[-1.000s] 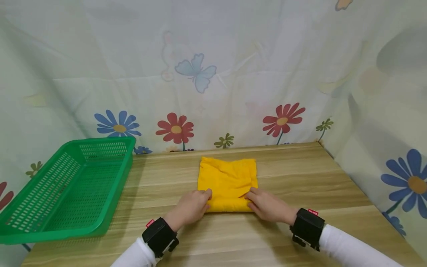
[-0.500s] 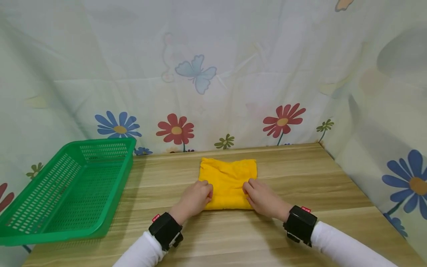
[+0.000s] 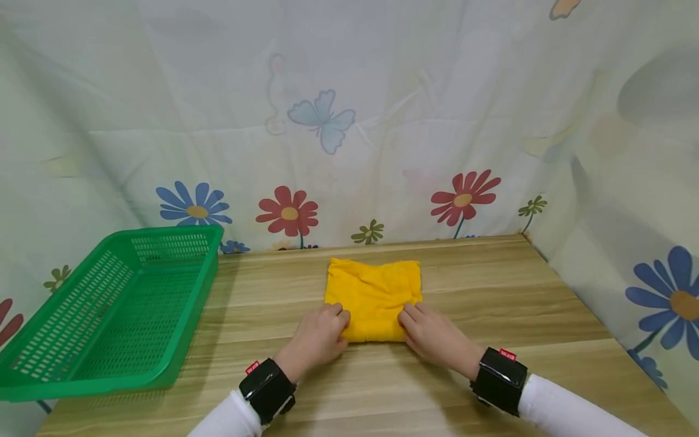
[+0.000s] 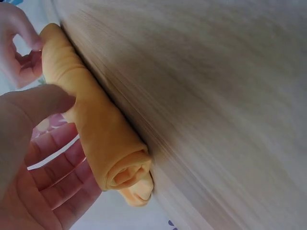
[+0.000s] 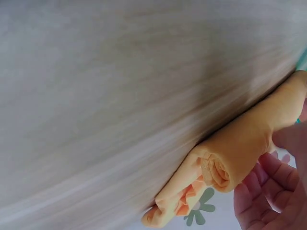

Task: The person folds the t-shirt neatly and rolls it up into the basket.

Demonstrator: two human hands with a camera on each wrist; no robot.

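A yellow cloth (image 3: 377,291) lies in the middle of the table, its near edge rolled up and its far part flat and creased. The left wrist view shows the roll (image 4: 108,129) from its end, with layers wound in a spiral; the right wrist view shows the roll's other end too (image 5: 225,167). My left hand (image 3: 319,334) holds the roll at its left end, thumb on the near side and fingers over the far side. At the right end, my right hand (image 3: 437,337) grips it in the same way. Both hands partly cover the roll's ends.
A green perforated plastic basket (image 3: 136,303) stands on the left of the wood-grain table (image 3: 508,291). Behind the table hangs a pale curtain (image 3: 382,152) printed with flowers and a butterfly, which also runs along the right side.
Both hands first moved forward over the cloth, then drew back slightly toward the person. The roll's near edge has shifted a little away from the person, and less of the flat part shows.
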